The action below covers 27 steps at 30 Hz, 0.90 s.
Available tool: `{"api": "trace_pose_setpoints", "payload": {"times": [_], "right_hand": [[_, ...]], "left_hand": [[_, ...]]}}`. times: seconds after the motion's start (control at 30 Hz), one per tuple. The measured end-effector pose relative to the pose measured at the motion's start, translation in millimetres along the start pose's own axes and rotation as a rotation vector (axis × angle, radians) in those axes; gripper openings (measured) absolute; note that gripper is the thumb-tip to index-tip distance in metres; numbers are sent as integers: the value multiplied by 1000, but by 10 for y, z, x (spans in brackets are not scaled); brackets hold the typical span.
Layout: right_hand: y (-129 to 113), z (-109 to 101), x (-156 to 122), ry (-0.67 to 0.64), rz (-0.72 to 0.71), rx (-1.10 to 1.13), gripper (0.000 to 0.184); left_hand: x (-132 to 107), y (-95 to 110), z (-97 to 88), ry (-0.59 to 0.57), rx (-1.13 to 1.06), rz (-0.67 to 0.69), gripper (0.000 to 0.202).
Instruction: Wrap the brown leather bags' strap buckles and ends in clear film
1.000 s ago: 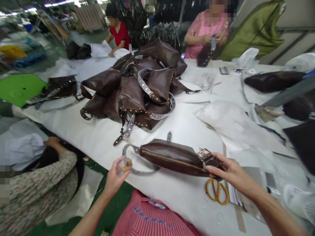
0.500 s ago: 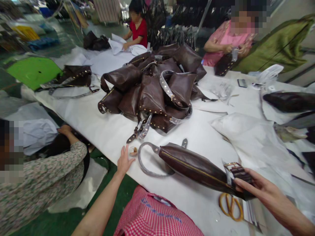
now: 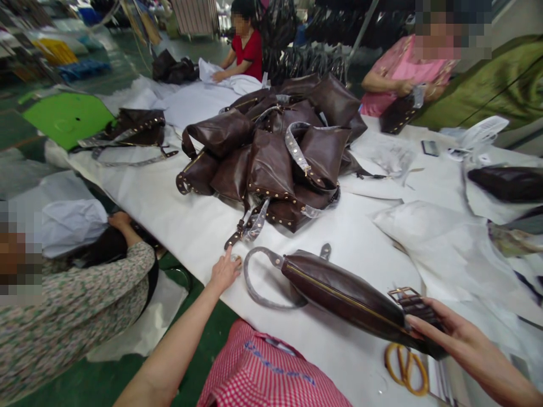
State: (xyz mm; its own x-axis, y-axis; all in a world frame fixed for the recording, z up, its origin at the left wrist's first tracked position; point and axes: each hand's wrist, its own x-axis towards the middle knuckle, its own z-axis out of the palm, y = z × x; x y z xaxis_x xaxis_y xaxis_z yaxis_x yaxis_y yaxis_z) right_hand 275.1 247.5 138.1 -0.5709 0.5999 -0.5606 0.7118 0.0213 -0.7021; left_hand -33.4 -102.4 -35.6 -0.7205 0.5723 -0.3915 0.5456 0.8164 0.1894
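Note:
My right hand (image 3: 453, 332) grips the near right end of a dark brown leather handbag (image 3: 343, 294), beside its metal buckle (image 3: 405, 292). The bag lies on its side with its gold zipper facing up, and its wrapped grey strap (image 3: 254, 291) loops out to the left. My left hand (image 3: 225, 272) is over a small round clear item (image 3: 236, 262) with brown bits in it, partly hidden by the hand. Its index finger is stretched toward a studded strap tip (image 3: 232, 242), with the thumb apart from it.
A heap of brown studded bags (image 3: 271, 158) covers the table's middle. Yellow-handled scissors (image 3: 406, 370) lie near my right arm. Plastic film (image 3: 436, 243) and a phone (image 3: 430, 148) are to the right. One co-worker (image 3: 76, 305) sits at left; two others are across the table.
My left hand has moved forward over the small round item and covers much of it. My right hand keeps its hold on the bag. The whole view has shifted slightly.

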Motion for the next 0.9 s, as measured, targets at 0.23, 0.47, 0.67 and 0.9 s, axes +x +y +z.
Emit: {"api": "trace_pose_setpoints", "payload": {"times": [0.23, 0.47, 0.67, 0.9], "right_hand": [[231, -69, 97, -29, -33, -22, 48], [228, -26, 155, -29, -8, -34, 52], [179, -6, 140, 1, -29, -7, 49], [281, -32, 176, -40, -99, 36, 51]], "left_hand": [[-80, -106, 9, 201, -144, 157, 46], [-50, -157, -12, 135, -162, 165, 42], [174, -61, -59, -31, -219, 97, 21], [233, -33, -242, 19, -407, 98, 15]]}}
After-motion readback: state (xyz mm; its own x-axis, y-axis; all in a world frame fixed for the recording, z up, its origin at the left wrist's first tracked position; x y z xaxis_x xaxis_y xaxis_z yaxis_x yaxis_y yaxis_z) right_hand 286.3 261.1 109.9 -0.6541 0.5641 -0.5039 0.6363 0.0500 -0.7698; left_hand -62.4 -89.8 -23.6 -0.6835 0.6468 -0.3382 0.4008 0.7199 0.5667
